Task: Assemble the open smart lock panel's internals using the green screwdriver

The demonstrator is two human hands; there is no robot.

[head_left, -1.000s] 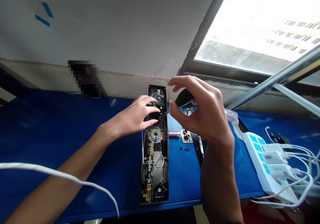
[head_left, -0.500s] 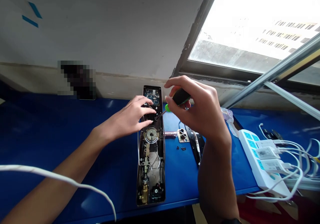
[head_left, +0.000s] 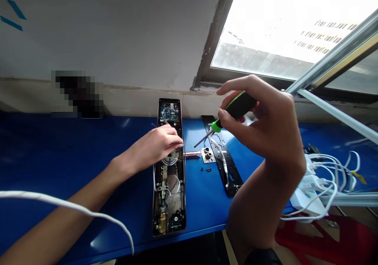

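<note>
My right hand (head_left: 262, 119) is closed around a black and green screwdriver (head_left: 233, 113), raised to the right of an opened electronic door lock (head_left: 168, 221). The screwdriver's tip points down and left, apart from the lock. Over the middle of the lock, my left hand (head_left: 162, 143) has its fingertips pressed together. Whatever they hold, if anything, is too small to make out. The lock's long housing shows a blue circuit board (head_left: 169, 113) at the far end and a brass cylinder (head_left: 162, 222) at the near end. My left hand hides part of its inside.
Right of the lock lie a small board with round parts (head_left: 208, 155), several small black screws (head_left: 208, 169) and a long black plate (head_left: 220, 147) with a white cable on it. A power strip (head_left: 307, 202) with tangled white cables stands farther right. A white cable (head_left: 88, 214) crosses my left forearm.
The screwdriver has come out of the lock and moved right and up with my right hand. My left fingers, apart before, are now pinched together and nearer the lock's right side. The view has shifted right.
</note>
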